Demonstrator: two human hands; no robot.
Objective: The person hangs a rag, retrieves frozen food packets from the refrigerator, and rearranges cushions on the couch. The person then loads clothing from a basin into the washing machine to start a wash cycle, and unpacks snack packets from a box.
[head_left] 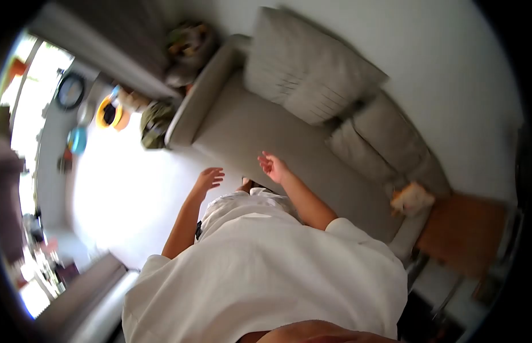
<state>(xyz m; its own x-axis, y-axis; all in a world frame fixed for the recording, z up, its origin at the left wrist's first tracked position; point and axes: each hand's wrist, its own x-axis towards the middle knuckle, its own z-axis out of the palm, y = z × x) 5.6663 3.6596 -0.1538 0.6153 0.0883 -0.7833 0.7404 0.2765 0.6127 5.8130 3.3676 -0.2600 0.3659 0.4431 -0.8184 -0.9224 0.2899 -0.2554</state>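
While the right hand (pixel 272 166) hung near the front of the grey-beige sofa (pixel 237 120), fingers parted and slightly bent, the left hand (pixel 208 179) showed against the bright floor (pixel 129 183), fingers spread; sofa stood along the wall (pixel 449 86), large cushion (pixel 312 63) at its back.

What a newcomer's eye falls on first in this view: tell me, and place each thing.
First comes the white shirt, filling the bottom middle, with the left hand and right hand above it near the centre, both empty. Next is the grey sofa, running from the upper middle toward the lower right, with a large cushion on its wall side. Then the yellow tub stands out at upper left, near the glaring floor.
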